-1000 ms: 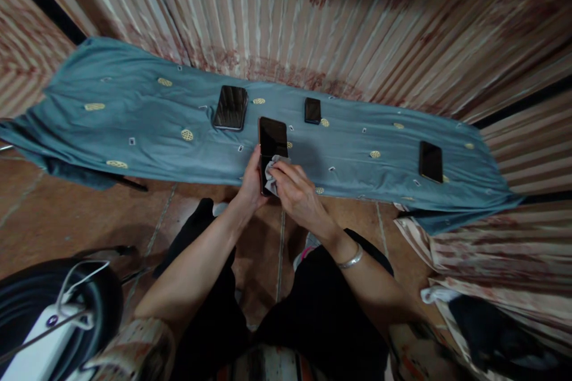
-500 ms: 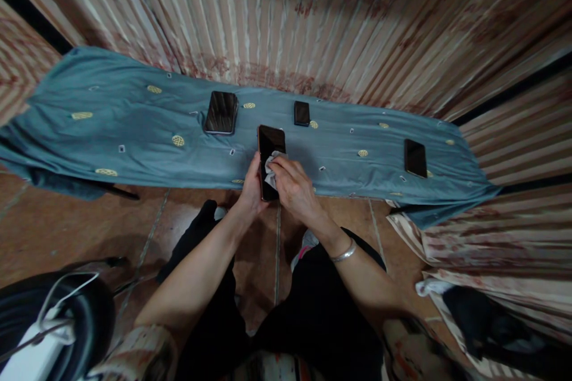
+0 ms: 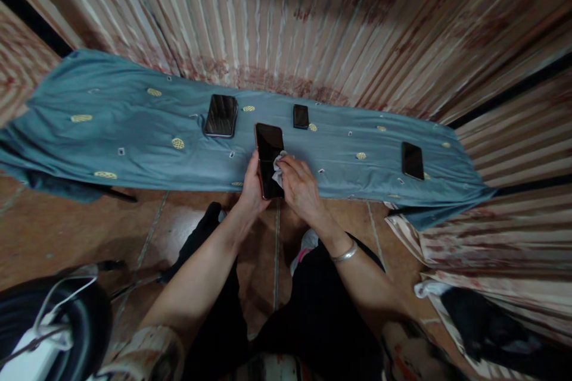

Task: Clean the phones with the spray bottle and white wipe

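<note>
Head view: over the front edge of the blue cloth (image 3: 201, 169), left hand (image 3: 254, 191) grasps a dark phone (image 3: 269, 141); right hand (image 3: 304, 189) pinches a pale wipe (image 3: 277, 172) against it. Small black device (image 3: 301, 116): far side of the cloth.

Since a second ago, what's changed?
The right hand has shifted the crumpled pale-grey cloth rightward across the black rectangular phone, toward its right edge; nothing grasped or released. Unchanged: left hand holding the phone; wide black slab, small black box-like item and black handset at right lying on blue patterned fabric.
</note>
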A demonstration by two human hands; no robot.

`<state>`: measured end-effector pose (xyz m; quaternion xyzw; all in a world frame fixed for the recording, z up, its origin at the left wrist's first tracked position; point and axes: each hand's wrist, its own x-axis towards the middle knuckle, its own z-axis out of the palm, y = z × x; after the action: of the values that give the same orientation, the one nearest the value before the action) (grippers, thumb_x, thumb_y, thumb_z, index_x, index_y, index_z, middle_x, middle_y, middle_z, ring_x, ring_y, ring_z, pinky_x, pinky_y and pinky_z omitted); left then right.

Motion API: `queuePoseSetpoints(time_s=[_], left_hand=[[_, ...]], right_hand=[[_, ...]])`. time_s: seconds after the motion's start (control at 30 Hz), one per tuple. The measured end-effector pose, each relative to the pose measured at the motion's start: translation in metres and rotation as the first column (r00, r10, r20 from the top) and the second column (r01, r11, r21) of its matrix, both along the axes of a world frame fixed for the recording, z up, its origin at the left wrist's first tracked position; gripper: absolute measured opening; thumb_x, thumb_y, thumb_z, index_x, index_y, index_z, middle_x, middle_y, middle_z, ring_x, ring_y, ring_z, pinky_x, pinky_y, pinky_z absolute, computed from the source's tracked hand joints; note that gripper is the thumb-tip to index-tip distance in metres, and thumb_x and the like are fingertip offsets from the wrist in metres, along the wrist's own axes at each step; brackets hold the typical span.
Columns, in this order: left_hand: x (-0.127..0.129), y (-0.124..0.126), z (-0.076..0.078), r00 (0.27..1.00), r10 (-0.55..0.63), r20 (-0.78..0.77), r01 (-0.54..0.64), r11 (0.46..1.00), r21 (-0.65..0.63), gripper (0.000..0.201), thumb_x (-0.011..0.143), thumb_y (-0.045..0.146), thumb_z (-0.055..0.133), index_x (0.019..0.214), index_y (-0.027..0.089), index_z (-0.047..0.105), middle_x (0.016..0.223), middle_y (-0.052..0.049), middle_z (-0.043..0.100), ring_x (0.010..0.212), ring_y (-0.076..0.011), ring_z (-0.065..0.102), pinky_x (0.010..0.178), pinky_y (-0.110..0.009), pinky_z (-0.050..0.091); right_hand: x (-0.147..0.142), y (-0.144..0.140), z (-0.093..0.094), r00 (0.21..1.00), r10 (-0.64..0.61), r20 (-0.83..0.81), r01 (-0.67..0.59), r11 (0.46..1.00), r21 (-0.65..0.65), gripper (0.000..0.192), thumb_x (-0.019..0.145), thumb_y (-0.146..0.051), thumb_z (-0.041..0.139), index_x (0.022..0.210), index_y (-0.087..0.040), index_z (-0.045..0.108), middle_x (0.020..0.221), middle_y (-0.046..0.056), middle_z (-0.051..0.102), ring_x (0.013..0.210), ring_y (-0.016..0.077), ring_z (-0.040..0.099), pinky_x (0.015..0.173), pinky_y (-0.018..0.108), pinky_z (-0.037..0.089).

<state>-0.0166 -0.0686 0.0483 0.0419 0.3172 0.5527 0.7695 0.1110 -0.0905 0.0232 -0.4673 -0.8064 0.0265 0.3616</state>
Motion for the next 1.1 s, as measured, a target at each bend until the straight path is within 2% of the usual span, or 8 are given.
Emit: queuePoseSetpoints(time_s=[0.2,0.3,0.5,0.67,0.93,1.1], left_hand=[[-0.010,0.006,-0.003,1.000,0.017,-0.008,-0.017,1.000,0.008,0.047,0.099,0.057,0.059,0.090,0.014,0.077,0.077,-0.006,0.078,0.069,-0.0176,0.074,0.071,-0.026,0.060],[-0.015,0.007,-0.001,1.000,0.022,-0.011,-0.022,1.000,-0.002,0.049,0.099,0.058,0.058,0.088,0.014,0.077,0.073,-0.006,0.077,0.064,-0.0167,0.072,0.066,-0.025,0.059],[-0.020,0.008,0.005,0.999,0.028,-0.030,-0.028,1.000,-0.004,0.062,0.107,0.059,0.038,0.091,0.012,0.077,0.073,-0.008,0.076,0.063,-0.0171,0.071,0.069,-0.026,0.059],[-0.023,0.011,0.004,0.998,0.039,-0.039,-0.039,0.999,0.010,0.060,0.102,0.064,0.047,0.099,0.012,0.079,0.076,-0.009,0.077,0.067,-0.0192,0.071,0.070,-0.028,0.059],[-0.018,0.010,0.002,0.999,-0.011,-0.048,0.012,1.000,0.018,0.066,0.107,0.061,0.036,0.091,0.011,0.077,0.071,-0.009,0.075,0.061,-0.0183,0.069,0.066,-0.028,0.058],[-0.011,0.008,-0.003,0.999,0.001,-0.037,-0.001,1.000,-0.003,0.054,0.105,0.057,0.049,0.089,0.013,0.076,0.073,-0.006,0.076,0.064,-0.0164,0.071,0.067,-0.025,0.057]], right_hand=[[-0.005,-0.008,-0.001,0.999,0.028,-0.016,-0.029,0.999,-0.042,0.044,0.106,-0.014,0.038,0.139,-0.019,0.067,0.140,0.015,0.070,0.130,0.0264,0.065,0.114,0.049,0.055],[-0.007,-0.015,-0.002,0.999,0.049,-0.010,-0.050,0.997,-0.051,0.044,0.107,-0.014,0.038,0.140,-0.017,0.067,0.139,0.017,0.070,0.129,0.0271,0.065,0.113,0.050,0.055],[-0.009,-0.024,-0.004,0.996,0.091,0.009,-0.091,0.996,-0.023,0.042,0.105,-0.012,0.042,0.139,-0.012,0.066,0.139,0.020,0.069,0.128,0.0290,0.066,0.113,0.050,0.055],[-0.010,-0.029,-0.003,0.993,0.112,0.022,-0.111,0.992,-0.062,0.043,0.104,-0.010,0.041,0.140,-0.013,0.065,0.139,0.020,0.069,0.128,0.0288,0.065,0.113,0.051,0.056],[-0.005,-0.026,-0.008,0.996,0.094,0.001,-0.094,0.996,-0.007,0.041,0.105,-0.012,0.042,0.138,-0.014,0.066,0.137,0.018,0.070,0.125,0.0282,0.066,0.110,0.049,0.057],[-0.001,-0.021,-0.009,0.999,0.050,-0.018,-0.050,0.999,0.003,0.040,0.106,-0.014,0.042,0.137,-0.015,0.068,0.138,0.017,0.070,0.128,0.0280,0.066,0.112,0.048,0.056]])
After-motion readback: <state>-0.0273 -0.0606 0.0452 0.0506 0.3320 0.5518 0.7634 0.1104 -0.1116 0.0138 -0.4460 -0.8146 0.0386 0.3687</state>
